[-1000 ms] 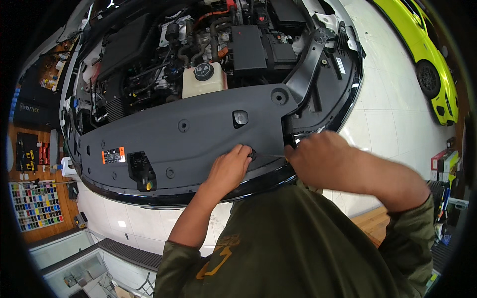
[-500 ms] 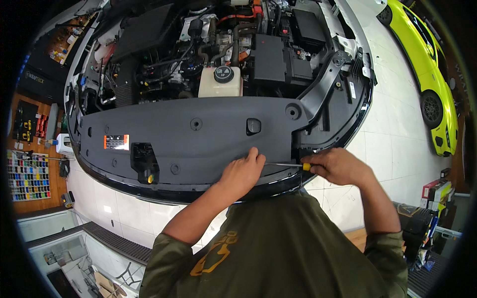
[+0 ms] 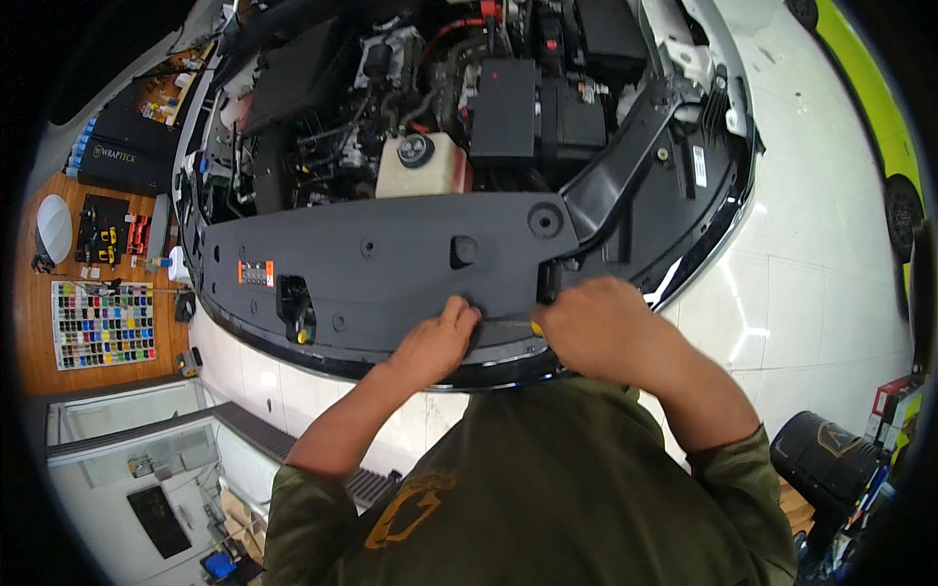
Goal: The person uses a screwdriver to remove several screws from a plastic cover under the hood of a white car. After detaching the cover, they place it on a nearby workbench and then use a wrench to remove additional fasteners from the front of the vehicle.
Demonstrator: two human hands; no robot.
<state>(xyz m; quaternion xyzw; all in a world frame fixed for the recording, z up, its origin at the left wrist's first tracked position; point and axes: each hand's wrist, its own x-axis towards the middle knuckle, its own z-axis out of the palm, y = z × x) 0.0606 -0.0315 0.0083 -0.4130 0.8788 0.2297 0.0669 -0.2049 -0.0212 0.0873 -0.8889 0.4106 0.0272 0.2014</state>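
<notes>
Right hand (image 3: 598, 327) grips the yellow-handled screwdriver (image 3: 536, 329) at three o'clock of my left hand (image 3: 433, 344), over the black cover (image 3: 410, 259). Hands have drawn closer, so I judge both work one spot; from here I can't tell what the left pinches.

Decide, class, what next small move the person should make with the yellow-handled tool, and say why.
Probably a gentle levering of the tool by the right hand, with the left hand steadying its far end: it runs over the dark panel toward the left hand, and the right hand already grips the handle. What the tip touches is unclear.
</notes>
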